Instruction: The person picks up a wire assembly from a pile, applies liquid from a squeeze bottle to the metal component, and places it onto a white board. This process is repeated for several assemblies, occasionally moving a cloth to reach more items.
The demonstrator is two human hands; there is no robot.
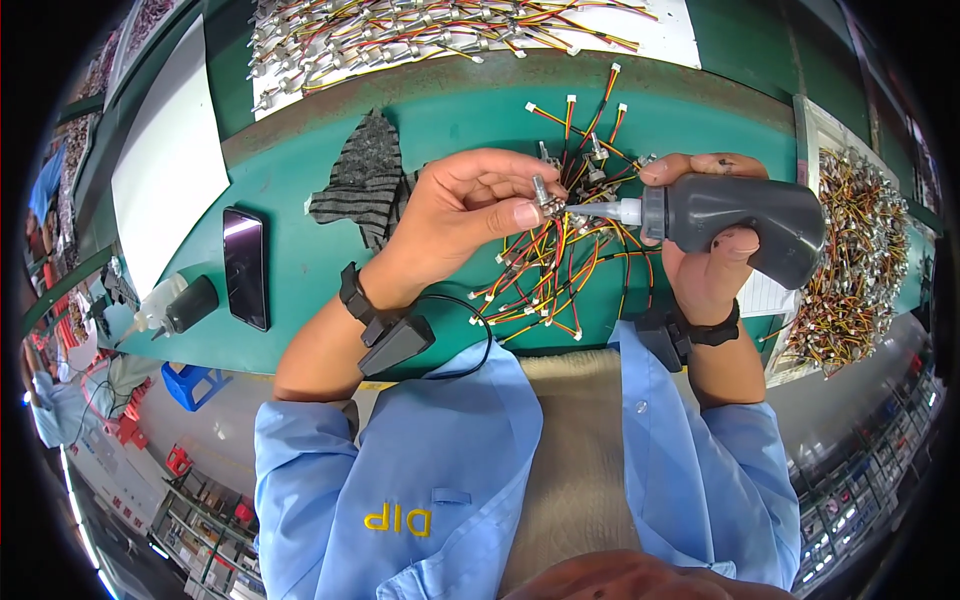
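Note:
My left hand (440, 215) pinches a small wired potentiometer (542, 192) between thumb and fingers, its metal shaft pointing up. Wrapped round a dark squeeze bottle (775, 225), my right hand (705, 275) keeps it lying sideways. The bottle's pale pointed nozzle (610, 210) reaches left to the potentiometer and seems to touch it, though the exact contact is too small to tell. Beneath and behind both hands spreads a loose bunch of potentiometers with red, yellow and black wires (555, 275) ending in white plugs.
On the green mat (290, 170) lie a striped grey cloth (360, 175), a phone (246, 265) and another dark bottle (190, 305). A white sheet (175, 150) is at the left. Many wired potentiometers lie on a white board (660, 35) at the back and in a tray (808, 135) at the right.

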